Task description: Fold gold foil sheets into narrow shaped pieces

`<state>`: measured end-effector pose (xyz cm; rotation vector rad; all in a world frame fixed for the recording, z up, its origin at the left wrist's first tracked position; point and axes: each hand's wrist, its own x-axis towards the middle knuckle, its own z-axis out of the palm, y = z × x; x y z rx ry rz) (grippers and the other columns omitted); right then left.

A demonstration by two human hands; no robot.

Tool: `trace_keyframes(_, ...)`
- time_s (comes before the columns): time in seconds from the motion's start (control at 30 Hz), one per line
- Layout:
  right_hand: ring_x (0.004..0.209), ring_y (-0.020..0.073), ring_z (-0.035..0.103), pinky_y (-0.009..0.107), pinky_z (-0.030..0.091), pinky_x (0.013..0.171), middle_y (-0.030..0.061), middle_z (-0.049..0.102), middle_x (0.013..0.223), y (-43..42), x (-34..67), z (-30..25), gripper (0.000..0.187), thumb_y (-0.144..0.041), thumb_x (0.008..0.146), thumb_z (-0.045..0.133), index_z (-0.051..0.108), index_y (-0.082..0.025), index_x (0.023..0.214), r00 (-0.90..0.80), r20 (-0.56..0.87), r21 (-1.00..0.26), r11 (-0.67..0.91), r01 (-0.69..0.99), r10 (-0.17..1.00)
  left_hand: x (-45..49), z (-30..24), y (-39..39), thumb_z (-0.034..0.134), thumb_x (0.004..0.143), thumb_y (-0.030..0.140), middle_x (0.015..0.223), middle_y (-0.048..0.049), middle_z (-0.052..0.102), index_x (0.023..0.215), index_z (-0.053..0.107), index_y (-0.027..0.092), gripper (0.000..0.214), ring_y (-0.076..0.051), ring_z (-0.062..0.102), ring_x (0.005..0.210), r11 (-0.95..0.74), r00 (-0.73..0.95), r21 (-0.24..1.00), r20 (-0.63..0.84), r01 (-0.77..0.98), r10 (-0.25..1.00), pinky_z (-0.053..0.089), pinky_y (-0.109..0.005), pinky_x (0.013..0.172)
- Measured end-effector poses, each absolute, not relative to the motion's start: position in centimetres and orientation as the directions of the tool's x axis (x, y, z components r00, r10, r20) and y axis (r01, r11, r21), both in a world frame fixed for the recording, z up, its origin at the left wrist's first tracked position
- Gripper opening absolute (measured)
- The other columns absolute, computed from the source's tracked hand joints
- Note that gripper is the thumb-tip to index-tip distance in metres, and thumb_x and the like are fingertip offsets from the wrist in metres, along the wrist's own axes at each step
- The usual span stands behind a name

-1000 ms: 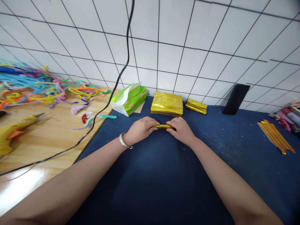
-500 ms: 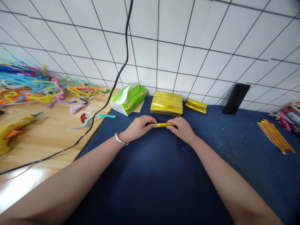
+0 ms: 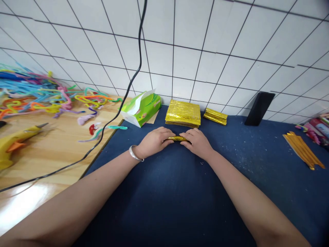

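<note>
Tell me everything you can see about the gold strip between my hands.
The gold strip is narrow, shiny and foil-like; whether it is rolled or folded I cannot tell. It runs crosswise, roughly level, over the dark blue surface, nearer you than the gold stack. Your left hand grips one end, your right hand the other, so only its middle shows.
</note>
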<state>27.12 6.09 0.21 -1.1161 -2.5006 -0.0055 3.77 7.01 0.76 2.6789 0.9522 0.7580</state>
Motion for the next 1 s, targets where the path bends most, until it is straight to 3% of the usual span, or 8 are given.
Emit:
trace_keyframes(0.2, 0.09, 0.0211, 0.048, 0.037, 0.038, 0.08, 0.0096, 0.059, 0.096, 6.2, 26.9, 0.0, 0.032, -0.034, 0.088, 0.049, 0.058, -0.017, 0.114, -0.567, 0.376, -0.152, 0.652, 0.743, 0.733, 4.0, 0.9, 6.9, 0.052, 0.086, 0.026, 0.106, -0.0074, 0.061, 0.118, 0.055, 0.021, 0.033, -0.02, 0.054, 0.1, -0.758, 0.643, 0.324, 0.402, 0.566, 0.652, 0.045, -0.037, 0.088)
trace_keyframes(0.43, 0.091, 0.0209, 0.048, 0.036, 0.038, 0.08, 0.0096, 0.059, 0.096, 6.2, 26.9, 0.0, 0.032, -0.034, 0.089, 0.047, 0.057, -0.017, 0.115, -0.561, 0.372, -0.144, 0.643, 0.752, 0.739, 3.7, 0.4, 7.5, 0.052, 0.086, 0.026, 0.102, -0.0063, 0.063, 0.113, 0.059, 0.02, 0.028, -0.019, 0.055, 0.097, -0.747, 0.617, 0.369, 0.422, 0.553, 0.665, 0.045, -0.037, 0.087)
trace_keyframes(0.67, 0.089, 0.0197, 0.048, 0.035, 0.037, 0.079, 0.0075, 0.059, 0.094, 6.2, 27.0, 0.4, 0.023, -0.033, 0.087, 0.051, 0.062, -0.019, 0.102, -0.558, 0.363, -0.183, 0.644, 0.743, 0.746, 3.6, 0.1, 7.9, 0.055, 0.084, 0.028, 0.101, -0.0048, 0.064, 0.109, 0.062, 0.02, 0.027, -0.019, 0.055, 0.097, -0.736, 0.615, 0.39, 0.404, 0.553, 0.677, 0.045, -0.037, 0.088)
trace_keyframes(1.0, 0.089, 0.0198, 0.048, 0.036, 0.038, 0.079, 0.0083, 0.058, 0.096, 6.4, 27.0, -0.2, 0.034, -0.034, 0.089, 0.047, 0.055, -0.022, 0.119, -0.565, 0.395, -0.158, 0.659, 0.735, 0.725, 3.8, 0.3, 7.8, 0.047, 0.09, 0.028, 0.107, -0.0053, 0.063, 0.118, 0.057, 0.024, 0.031, -0.016, 0.055, 0.097, -0.777, 0.651, 0.39, 0.426, 0.494, 0.628, 0.045, -0.034, 0.088)
